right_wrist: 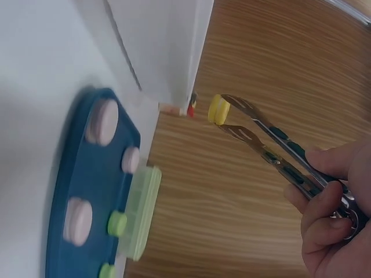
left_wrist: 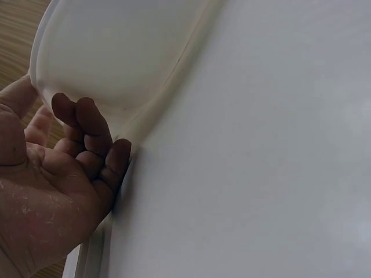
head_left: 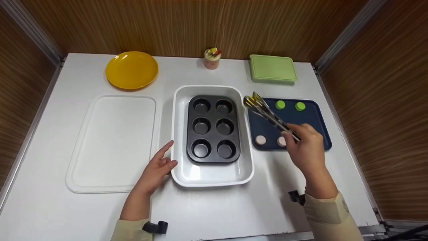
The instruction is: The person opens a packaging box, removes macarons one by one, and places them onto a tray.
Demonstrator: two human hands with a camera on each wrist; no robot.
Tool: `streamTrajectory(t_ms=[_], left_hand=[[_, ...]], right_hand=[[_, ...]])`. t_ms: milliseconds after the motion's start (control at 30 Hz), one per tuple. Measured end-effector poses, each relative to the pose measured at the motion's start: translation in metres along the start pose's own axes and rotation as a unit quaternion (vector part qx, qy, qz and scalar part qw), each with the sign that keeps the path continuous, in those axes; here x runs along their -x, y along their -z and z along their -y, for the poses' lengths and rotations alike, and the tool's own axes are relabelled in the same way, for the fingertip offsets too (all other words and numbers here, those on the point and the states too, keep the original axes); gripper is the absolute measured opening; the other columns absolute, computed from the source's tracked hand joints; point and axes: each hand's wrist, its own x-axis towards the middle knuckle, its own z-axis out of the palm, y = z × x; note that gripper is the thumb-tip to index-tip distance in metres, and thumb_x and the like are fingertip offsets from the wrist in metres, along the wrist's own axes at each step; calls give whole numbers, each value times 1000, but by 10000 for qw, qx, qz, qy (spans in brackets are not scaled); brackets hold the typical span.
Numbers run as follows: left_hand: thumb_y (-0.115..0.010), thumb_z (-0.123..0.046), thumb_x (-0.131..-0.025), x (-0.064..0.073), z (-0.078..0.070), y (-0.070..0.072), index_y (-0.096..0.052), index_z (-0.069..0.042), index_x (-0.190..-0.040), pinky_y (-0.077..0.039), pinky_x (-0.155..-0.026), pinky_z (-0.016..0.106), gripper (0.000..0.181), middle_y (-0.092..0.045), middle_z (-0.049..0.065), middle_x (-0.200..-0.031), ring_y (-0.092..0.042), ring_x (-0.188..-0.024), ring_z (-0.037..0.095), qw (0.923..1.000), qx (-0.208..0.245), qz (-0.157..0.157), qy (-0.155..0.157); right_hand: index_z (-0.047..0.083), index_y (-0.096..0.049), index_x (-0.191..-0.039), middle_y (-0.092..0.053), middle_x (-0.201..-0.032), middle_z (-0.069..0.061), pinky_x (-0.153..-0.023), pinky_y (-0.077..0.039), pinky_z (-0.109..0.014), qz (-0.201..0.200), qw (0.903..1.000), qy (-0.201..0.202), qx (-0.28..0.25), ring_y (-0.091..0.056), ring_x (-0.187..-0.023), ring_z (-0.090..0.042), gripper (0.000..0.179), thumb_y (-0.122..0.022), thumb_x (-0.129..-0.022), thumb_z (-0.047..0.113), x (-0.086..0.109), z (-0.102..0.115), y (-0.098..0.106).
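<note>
My right hand (head_left: 307,145) holds metal tongs (head_left: 275,119) by the handle. Between the tong tips a yellow macaron (right_wrist: 218,110) is pinched, in the air near the right rim of a white tub (head_left: 214,175). Inside the tub lies a dark muffin tin (head_left: 214,132) with bare cups. My left hand (head_left: 154,172) touches the tub's left rim with thumb and index finger; the other fingers are loosely bent. On a dark blue tray (head_left: 297,125) sit green macarons (head_left: 280,104) and pale pink macarons (head_left: 260,140). The hand and tongs partly cover the tray.
Left of the tub lies a white lid-like tray (head_left: 113,144). Along the back stand a yellow plate (head_left: 132,70), a small dessert cup (head_left: 212,62) and a green lidded box (head_left: 273,68). Wood-grain walls (head_left: 167,26) enclose the table's back and sides.
</note>
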Motion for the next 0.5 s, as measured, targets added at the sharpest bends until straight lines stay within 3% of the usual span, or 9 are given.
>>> streamTrajectory(t_ms=[200,500], left_hand=[[-66,3,-101,0,-1,1,-33,-9,-166,-51,-75,25,74,-56,4,-77,-57,-73,11,10000,-17,-32,15],[-65,1,-102,0,-3,1,-32,-8,-167,-52,-78,25,73,-61,8,-81,-60,-78,14,10000,13,47,58]], right_hand=[[-9,-79,-107,-67,-83,-21,-65,-36,-9,-351,9991,149,206,-59,-67,-25,22,-82,-85,-8,9,-10,19],[-8,-79,-107,-70,-86,-24,-72,-34,-7,-689,9961,-118,529,-65,-73,-34,24,-84,-84,-8,23,-31,40]])
